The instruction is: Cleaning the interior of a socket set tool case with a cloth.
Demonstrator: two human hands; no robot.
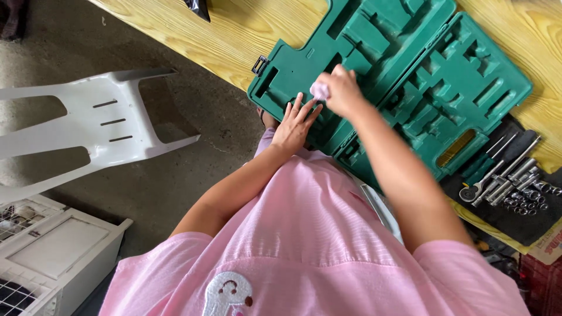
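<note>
Your right hand [341, 90] is clenched around a small pale pink cloth [319, 89], pressing it onto the open green tool case [445, 88]. Just beside it, your left hand [294, 126] lies flat with fingers spread on the case's near edge, grasping nothing. The case rests on a wooden table [234, 29]. Beyond your right forearm, metal sockets and wrenches [515, 181] lie on a dark mat [527, 225]. Well off past your left hand, a white plastic chair [99, 126] lies tipped on the concrete floor [175, 187].
</note>
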